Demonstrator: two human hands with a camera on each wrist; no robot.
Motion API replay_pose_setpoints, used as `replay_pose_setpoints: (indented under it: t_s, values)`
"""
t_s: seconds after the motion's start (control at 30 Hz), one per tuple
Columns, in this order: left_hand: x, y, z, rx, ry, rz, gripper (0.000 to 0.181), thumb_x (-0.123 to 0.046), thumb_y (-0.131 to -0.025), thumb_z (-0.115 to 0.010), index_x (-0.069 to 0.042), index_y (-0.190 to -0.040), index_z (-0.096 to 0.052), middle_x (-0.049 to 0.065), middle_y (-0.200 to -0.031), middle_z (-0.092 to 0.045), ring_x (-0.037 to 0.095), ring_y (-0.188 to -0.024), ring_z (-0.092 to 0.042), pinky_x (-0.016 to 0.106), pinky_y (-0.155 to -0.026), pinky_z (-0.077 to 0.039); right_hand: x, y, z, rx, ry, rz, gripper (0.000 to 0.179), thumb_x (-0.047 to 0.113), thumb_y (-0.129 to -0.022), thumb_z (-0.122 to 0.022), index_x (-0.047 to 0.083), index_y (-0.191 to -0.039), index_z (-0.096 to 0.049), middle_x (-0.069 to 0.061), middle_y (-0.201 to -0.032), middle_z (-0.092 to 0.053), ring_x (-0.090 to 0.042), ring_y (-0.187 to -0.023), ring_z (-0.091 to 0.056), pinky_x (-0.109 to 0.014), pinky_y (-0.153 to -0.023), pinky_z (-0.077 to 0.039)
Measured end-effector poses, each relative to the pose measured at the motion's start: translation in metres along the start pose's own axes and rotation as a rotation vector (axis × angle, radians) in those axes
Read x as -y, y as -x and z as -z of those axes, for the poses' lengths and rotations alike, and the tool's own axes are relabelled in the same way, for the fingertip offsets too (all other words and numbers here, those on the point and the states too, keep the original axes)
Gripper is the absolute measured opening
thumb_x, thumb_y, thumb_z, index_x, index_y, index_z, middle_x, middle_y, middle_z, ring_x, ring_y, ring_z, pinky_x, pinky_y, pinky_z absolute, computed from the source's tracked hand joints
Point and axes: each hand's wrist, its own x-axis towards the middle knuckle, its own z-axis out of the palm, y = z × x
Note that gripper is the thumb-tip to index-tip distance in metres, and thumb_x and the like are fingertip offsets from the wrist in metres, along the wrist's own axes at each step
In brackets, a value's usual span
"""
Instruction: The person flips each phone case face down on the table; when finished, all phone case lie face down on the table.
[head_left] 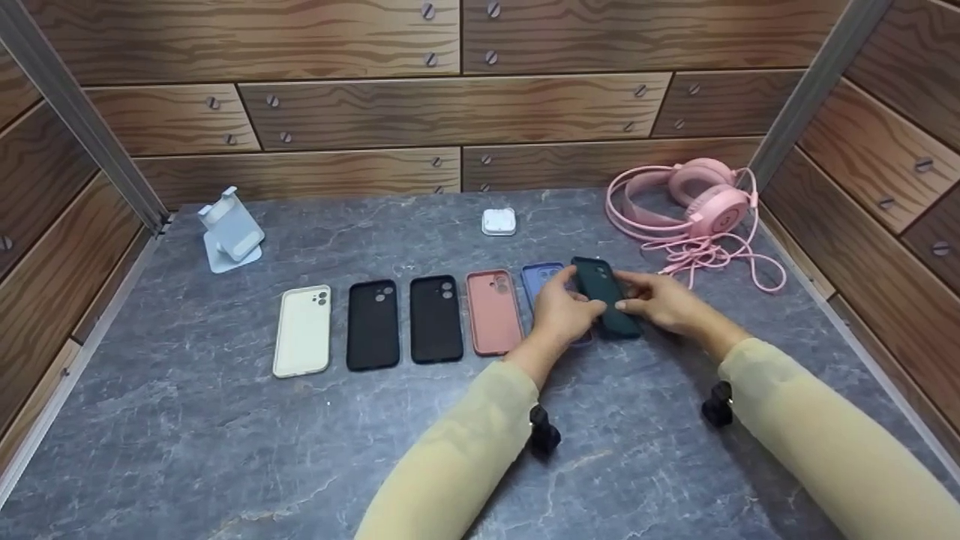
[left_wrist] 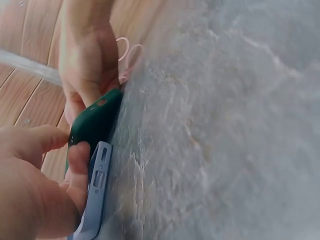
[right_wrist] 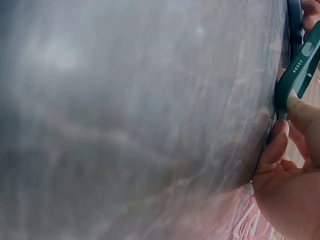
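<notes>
Both hands hold a dark green phone case (head_left: 602, 283) at the right end of a row of phone cases. My left hand (head_left: 561, 309) pinches its left edge, while my right hand (head_left: 666, 301) grips the right edge. In the left wrist view the green case (left_wrist: 95, 122) leans at a tilt, close over the table beside a blue phone case (left_wrist: 102, 167). The left forearm and hand partly hide that blue case in the head view. From the right wrist, the lower end of the green case with its port opening faces the camera.
Left of the blue case lie a pink phone case (head_left: 493, 315), two black phone cases (head_left: 436, 322) and a white phone case (head_left: 301, 334). Behind are a light blue folding stand (head_left: 232, 229), a small white case (head_left: 499, 221) and pink headphones (head_left: 716, 206) with a coiled cable.
</notes>
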Motion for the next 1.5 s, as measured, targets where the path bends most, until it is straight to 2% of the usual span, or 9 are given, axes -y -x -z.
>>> replay_pose_setpoints:
  t_s: [0.13, 0.33, 0.6, 0.8, 0.9, 1.0, 1.17, 1.37, 1.5]
  values:
    - [0.001, 0.001, 0.001, 0.041, 0.236, 0.077, 0.078, 0.004, -0.089, -0.082, -0.009, -0.158, -0.050, 0.009, -0.093, -0.069, 0.016, -0.070, -0.068, 0.030, -0.065, -0.060, -0.001, 0.000, 0.000, -0.002, -0.003, -0.013, 0.063, 0.021, -0.102, -0.073, 0.000, -0.157, -0.050, -0.016, -0.106, -0.067, -0.026, -0.093, -0.060, -0.036, -0.082, -0.046]
    - [0.001, 0.001, 0.002, 0.057, 0.337, 0.143, 0.081, 0.008, -0.087, -0.083, -0.008, -0.158, -0.049, 0.008, -0.094, -0.069, 0.018, -0.075, -0.070, 0.032, -0.071, -0.061, -0.002, 0.001, -0.001, -0.019, -0.016, 0.005, 0.063, 0.020, -0.101, -0.075, -0.002, -0.155, -0.051, -0.016, -0.104, -0.067, -0.024, -0.091, -0.060, -0.031, -0.080, -0.046]
    - [0.002, -0.001, 0.002, 0.077, 0.351, 0.153, 0.080, 0.008, -0.087, -0.082, -0.008, -0.158, -0.048, 0.008, -0.100, -0.067, 0.017, -0.080, -0.067, 0.032, -0.074, -0.061, 0.001, 0.001, -0.003, -0.072, -0.073, -0.011, 0.063, 0.013, -0.098, -0.078, -0.006, -0.152, -0.051, -0.014, -0.101, -0.063, -0.019, -0.084, -0.058, -0.024, -0.068, -0.046]
    - [0.003, -0.001, 0.001, 0.098, 0.358, 0.113, 0.077, 0.010, -0.087, -0.081, -0.003, -0.156, -0.051, 0.008, -0.098, -0.066, 0.015, -0.075, -0.063, 0.030, -0.069, -0.059, 0.010, 0.004, -0.002, -0.119, -0.040, 0.021, 0.061, 0.008, -0.095, -0.080, -0.005, -0.149, -0.056, -0.016, -0.105, -0.072, -0.025, -0.093, -0.067, -0.024, -0.076, -0.049]
    - [0.003, -0.001, 0.001, 0.112, 0.357, 0.102, 0.074, 0.009, -0.087, -0.081, -0.003, -0.154, -0.053, 0.006, -0.098, -0.065, 0.016, -0.075, -0.064, 0.030, -0.068, -0.059, 0.015, 0.004, 0.001, -0.068, -0.119, 0.005, 0.060, 0.008, -0.098, -0.076, -0.004, -0.152, -0.054, -0.019, -0.111, -0.074, -0.025, -0.093, -0.071, -0.026, -0.073, -0.054]
    - [0.003, -0.002, 0.004, 0.141, 0.357, 0.099, 0.072, 0.007, -0.088, -0.081, -0.005, -0.153, -0.054, 0.005, -0.099, -0.064, 0.016, -0.077, -0.065, 0.030, -0.069, -0.058, 0.020, 0.004, 0.006, 0.002, -0.254, -0.041, 0.059, 0.014, -0.104, -0.071, -0.003, -0.156, -0.048, -0.024, -0.119, -0.073, -0.022, -0.091, -0.072, -0.029, -0.071, -0.058]
    - [0.008, -0.004, 0.009, 0.207, 0.367, 0.077, 0.073, 0.005, -0.088, -0.082, -0.008, -0.155, -0.054, 0.006, -0.100, -0.065, 0.016, -0.078, -0.065, 0.030, -0.068, -0.058, 0.025, 0.007, 0.017, 0.094, -0.426, -0.093, 0.065, 0.028, -0.109, -0.063, -0.001, -0.162, -0.038, -0.029, -0.128, -0.069, -0.025, -0.096, -0.075, -0.036, -0.078, -0.063]
    - [0.014, -0.005, 0.011, 0.312, 0.377, 0.032, 0.081, 0.001, -0.088, -0.084, -0.014, -0.160, -0.049, 0.007, -0.103, -0.066, 0.020, -0.080, -0.065, 0.034, -0.067, -0.057, 0.031, 0.008, 0.024, 0.146, -0.447, -0.089, 0.069, 0.032, -0.109, -0.064, 0.002, -0.164, -0.036, -0.034, -0.132, -0.065, -0.030, -0.100, -0.077, -0.046, -0.084, -0.063]
    - [0.017, -0.007, 0.011, 0.371, 0.390, 0.002, 0.087, -0.001, -0.089, -0.085, -0.017, -0.163, -0.044, 0.010, -0.106, -0.065, 0.021, -0.085, -0.065, 0.037, -0.070, -0.058, 0.035, 0.007, 0.026, 0.146, -0.415, -0.094, 0.071, 0.032, -0.106, -0.068, 0.004, -0.164, -0.038, -0.032, -0.130, -0.067, -0.027, -0.097, -0.077, -0.046, -0.083, -0.063]
